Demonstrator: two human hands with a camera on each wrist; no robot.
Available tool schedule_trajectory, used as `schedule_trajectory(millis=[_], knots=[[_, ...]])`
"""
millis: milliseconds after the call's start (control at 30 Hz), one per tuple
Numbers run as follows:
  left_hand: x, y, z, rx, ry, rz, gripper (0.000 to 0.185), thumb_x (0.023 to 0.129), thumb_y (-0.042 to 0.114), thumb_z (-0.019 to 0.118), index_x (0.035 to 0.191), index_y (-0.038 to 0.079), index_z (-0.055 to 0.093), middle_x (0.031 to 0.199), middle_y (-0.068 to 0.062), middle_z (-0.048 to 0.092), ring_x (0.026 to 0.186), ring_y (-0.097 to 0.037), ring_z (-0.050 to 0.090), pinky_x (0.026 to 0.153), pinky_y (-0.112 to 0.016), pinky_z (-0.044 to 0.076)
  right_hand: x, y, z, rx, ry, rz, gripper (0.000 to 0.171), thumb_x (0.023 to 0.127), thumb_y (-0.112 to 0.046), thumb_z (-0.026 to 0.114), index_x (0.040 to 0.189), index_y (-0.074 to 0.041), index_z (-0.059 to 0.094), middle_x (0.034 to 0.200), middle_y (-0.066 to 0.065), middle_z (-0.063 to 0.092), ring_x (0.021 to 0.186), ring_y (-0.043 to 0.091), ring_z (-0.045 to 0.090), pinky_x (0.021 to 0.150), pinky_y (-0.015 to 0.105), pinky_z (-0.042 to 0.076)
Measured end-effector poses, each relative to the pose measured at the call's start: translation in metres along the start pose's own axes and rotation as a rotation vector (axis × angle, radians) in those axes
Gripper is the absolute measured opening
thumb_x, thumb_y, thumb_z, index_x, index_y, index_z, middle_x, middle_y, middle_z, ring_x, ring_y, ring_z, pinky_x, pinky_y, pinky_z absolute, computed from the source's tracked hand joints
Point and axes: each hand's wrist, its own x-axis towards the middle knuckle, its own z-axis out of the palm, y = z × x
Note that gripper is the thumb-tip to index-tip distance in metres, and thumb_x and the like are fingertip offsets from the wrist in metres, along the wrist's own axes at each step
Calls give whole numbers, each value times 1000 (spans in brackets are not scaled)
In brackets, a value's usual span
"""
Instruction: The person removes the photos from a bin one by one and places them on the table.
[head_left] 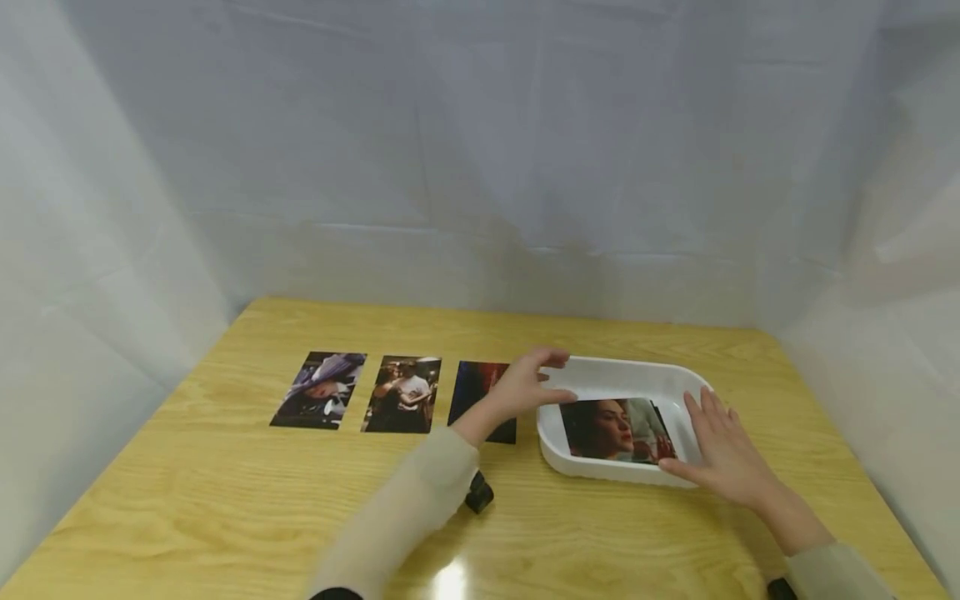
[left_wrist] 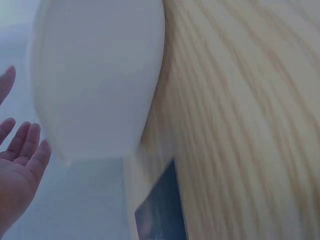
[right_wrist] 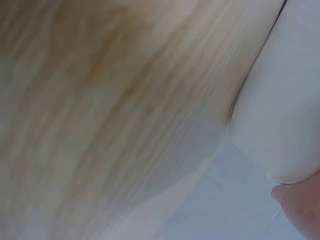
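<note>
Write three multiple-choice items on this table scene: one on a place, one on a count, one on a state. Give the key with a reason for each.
1. Where is the white tray on the wooden table?
A. Right of the row of photos
B. Left of the row of photos
C. On top of the row of photos

2. How many photos lie flat on the table outside the tray?
A. One
B. Three
C. Five

3. How is the right hand?
A. Clenched in a fist
B. Pinching a pen
C. Fingers straight, at the tray's right edge

Key:
1 A: the tray sits right of the third photo.
2 B: first photo, second photo and the third, partly hidden by the left hand.
3 C: its fingers are extended beside the photo in the tray.
</note>
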Motion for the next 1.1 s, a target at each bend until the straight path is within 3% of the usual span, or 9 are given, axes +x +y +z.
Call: schedule_trajectory(millis=[233,500,667,900,1100], knots=[[17,-2,23,13,-21,48,58,75,17,72,124,0,46,120,-16,49,108,-20,48,87,-29,41,0,-1,0,1,1,5,98,77,-50,60,136,11,11,136,38,3,127,45,2,100,53,-3],[31,-2,39,96,-21,36,59,73,15,73,123,-1,47,118,-14,50,107,-20,48,86,-23,39,-1,-1,2,4,15,-5,98,76,-49,61,136,11,12,136,38,4,127,45,3,100,52,-2],[39,-1,49,289,-86,35,62,74,24,72,125,0,45,118,-13,50,107,-21,48,87,-23,38,-1,0,2,3,8,1,98,77,-49,60,136,11,10,136,38,2,127,45,2,100,54,-1],[42,0,64,676,-234,11,71,72,39,71,127,4,43,123,-8,48,113,-17,44,93,-22,33,0,1,3,-4,9,-2,98,76,-49,61,136,11,11,136,38,3,127,45,2,100,54,-2],[40,-2,71,811,-335,-69,77,66,51,71,122,6,45,116,-6,50,107,-15,46,87,-22,37,0,0,2,-2,9,3,98,76,-49,61,136,11,11,136,38,3,127,45,2,100,52,-3]])
